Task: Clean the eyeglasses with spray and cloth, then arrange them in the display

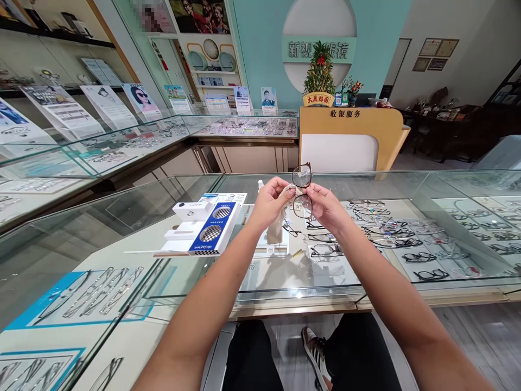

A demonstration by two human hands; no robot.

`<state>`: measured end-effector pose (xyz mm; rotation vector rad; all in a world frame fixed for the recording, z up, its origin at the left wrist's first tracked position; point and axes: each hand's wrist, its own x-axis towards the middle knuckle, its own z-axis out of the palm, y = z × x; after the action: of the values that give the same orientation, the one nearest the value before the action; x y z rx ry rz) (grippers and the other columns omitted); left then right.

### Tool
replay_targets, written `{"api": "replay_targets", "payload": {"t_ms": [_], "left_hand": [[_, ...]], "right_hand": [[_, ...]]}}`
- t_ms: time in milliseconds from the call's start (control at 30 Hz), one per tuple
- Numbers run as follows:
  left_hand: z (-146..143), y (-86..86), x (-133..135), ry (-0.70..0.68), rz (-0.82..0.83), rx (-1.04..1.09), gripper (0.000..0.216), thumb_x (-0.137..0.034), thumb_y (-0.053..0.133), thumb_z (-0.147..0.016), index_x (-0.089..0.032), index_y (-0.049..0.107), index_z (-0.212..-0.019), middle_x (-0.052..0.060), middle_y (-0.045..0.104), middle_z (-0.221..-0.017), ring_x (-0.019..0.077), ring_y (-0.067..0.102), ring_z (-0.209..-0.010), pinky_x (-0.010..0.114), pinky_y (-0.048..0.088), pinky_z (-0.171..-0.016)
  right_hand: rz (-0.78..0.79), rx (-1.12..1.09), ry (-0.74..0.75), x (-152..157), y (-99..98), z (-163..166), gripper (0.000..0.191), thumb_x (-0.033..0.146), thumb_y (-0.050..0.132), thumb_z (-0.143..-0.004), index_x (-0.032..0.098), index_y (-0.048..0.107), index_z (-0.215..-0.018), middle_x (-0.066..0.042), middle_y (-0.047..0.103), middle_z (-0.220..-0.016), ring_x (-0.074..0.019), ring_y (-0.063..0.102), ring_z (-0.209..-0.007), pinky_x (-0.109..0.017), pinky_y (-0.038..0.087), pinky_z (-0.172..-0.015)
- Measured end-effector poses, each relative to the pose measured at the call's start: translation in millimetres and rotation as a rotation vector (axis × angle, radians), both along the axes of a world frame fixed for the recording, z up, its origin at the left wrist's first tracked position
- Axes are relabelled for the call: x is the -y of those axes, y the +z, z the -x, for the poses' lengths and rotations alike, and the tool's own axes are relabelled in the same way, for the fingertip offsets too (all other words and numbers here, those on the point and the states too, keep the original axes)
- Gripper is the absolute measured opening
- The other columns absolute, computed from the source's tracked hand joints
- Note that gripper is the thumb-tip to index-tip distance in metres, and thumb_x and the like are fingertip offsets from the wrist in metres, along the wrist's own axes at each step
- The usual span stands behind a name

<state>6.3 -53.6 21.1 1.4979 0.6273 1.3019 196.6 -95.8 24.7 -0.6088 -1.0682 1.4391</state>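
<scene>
A pair of dark-framed glasses point(302, 190) is held upright in front of me above the glass counter, one lens over the other. My right hand point(325, 207) grips the frame at its lower lens, fingers closed. My left hand point(271, 202) pinches a pale cleaning cloth point(280, 220) against the glasses; the cloth hangs down below the hand.
A glass display counter point(448, 184) full of eyeglass frames stretches in front and to both sides. A blue and white box point(211, 225) and a small white box point(191, 210) rest on its top to the left. A yellow cashier desk point(350, 136) stands behind.
</scene>
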Motion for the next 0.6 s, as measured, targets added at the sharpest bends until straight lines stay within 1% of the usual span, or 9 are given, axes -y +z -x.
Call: {"api": "replay_targets", "payload": {"t_ms": [200, 300, 467, 600], "left_hand": [[0.5, 2.0, 1.9, 0.008, 0.011, 0.007, 0.067, -0.072, 0.104, -0.073, -0.020, 0.066, -0.091, -0.001, 0.072, -0.077, 0.0103, 0.060, -0.066, 0.024, 0.047, -0.066], [-0.1, 2.5, 2.5, -0.005, 0.021, 0.018, 0.067, -0.072, 0.105, -0.073, -0.020, 0.067, -0.091, -0.002, 0.071, -0.076, 0.0102, 0.059, -0.065, 0.024, 0.047, -0.065], [-1.1, 2.8, 2.7, -0.022, 0.037, 0.050, 0.069, -0.072, 0.106, -0.071, -0.020, 0.065, -0.089, -0.002, 0.070, -0.075, 0.0100, 0.060, -0.065, 0.023, 0.047, -0.065], [-1.9, 2.4, 2.9, -0.029, 0.045, 0.062, 0.068, -0.071, 0.106, -0.071, -0.020, 0.065, -0.089, -0.002, 0.071, -0.076, 0.0105, 0.061, -0.066, 0.023, 0.049, -0.065]], "right_hand": [[-0.012, 0.003, 0.010, -0.8, -1.1, 0.6, 0.057, 0.061, 0.112, -0.069, 0.021, 0.074, -0.083, 0.001, 0.063, -0.086, -0.0140, 0.050, -0.078, -0.028, 0.041, -0.069], [-0.007, -0.007, 0.006, -1.8, -3.2, 0.6, 0.057, 0.060, 0.113, -0.067, 0.020, 0.075, -0.084, 0.001, 0.064, -0.087, -0.0141, 0.052, -0.080, -0.027, 0.042, -0.072], [-0.009, -0.007, 0.018, -2.9, -5.5, 0.5, 0.054, 0.059, 0.112, -0.070, 0.021, 0.076, -0.085, 0.001, 0.063, -0.087, -0.0148, 0.053, -0.081, -0.028, 0.043, -0.072], [-0.002, -0.009, 0.008, -3.5, -5.5, 1.2, 0.054, 0.058, 0.112, -0.069, 0.021, 0.076, -0.084, 0.000, 0.066, -0.090, -0.0146, 0.055, -0.084, -0.027, 0.045, -0.078]]}}
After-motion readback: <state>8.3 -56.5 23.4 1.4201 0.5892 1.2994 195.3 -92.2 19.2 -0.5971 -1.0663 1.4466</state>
